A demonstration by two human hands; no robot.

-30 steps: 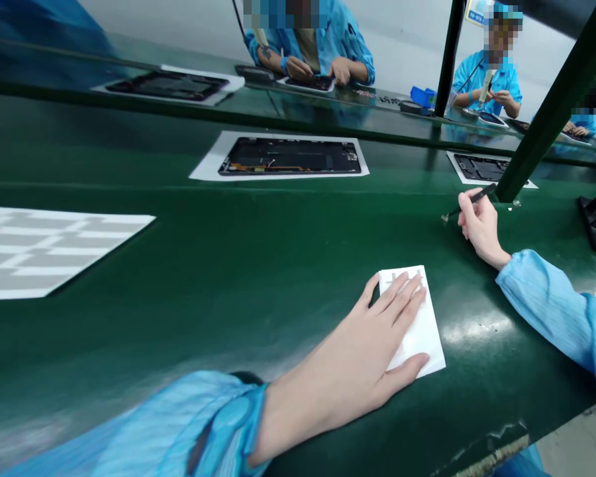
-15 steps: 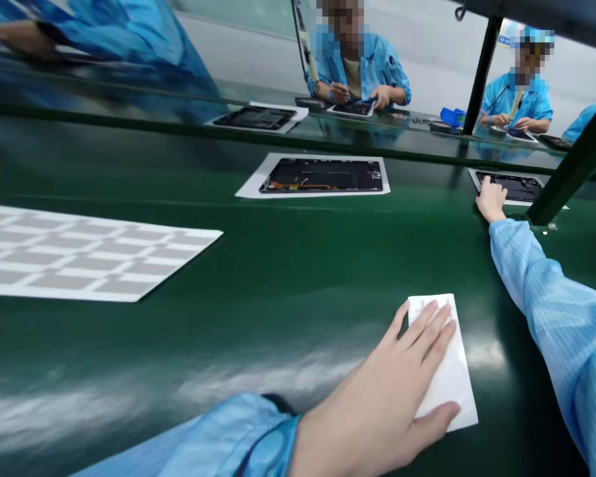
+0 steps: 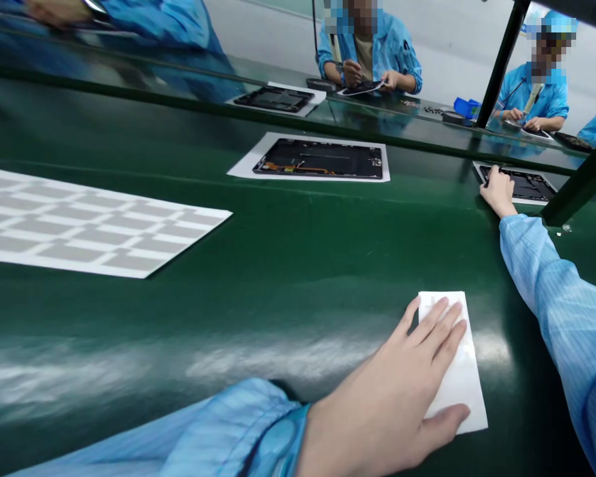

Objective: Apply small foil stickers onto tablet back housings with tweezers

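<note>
My left hand [image 3: 392,391] lies flat with fingers spread on a small white paper sheet [image 3: 459,371] at the lower right of the green surface. Faint marks show near the sheet's top, partly under the fingers. My right hand [image 3: 499,190] reaches to the back right, its fingers bent over the left edge of a dark tablet housing [image 3: 534,187]. That housing rests on a white backing sheet, and its fingertips' grip is partly hidden. Left of it, a second tablet housing [image 3: 322,159] with an orange flat cable lies on white paper.
A large white sheet with grey rectangles [image 3: 94,228] lies at left. A slanted dark green post [image 3: 583,182] stands beside my right forearm. Behind a raised rail, co-workers in blue work clothes handle devices; another tablet housing [image 3: 275,99] and a blue bin [image 3: 467,107] are there.
The view has shifted slightly. Relative to the post, both nearer tablet housings and my right hand are a little farther left. My left hand stays flat on the small sheet.
</note>
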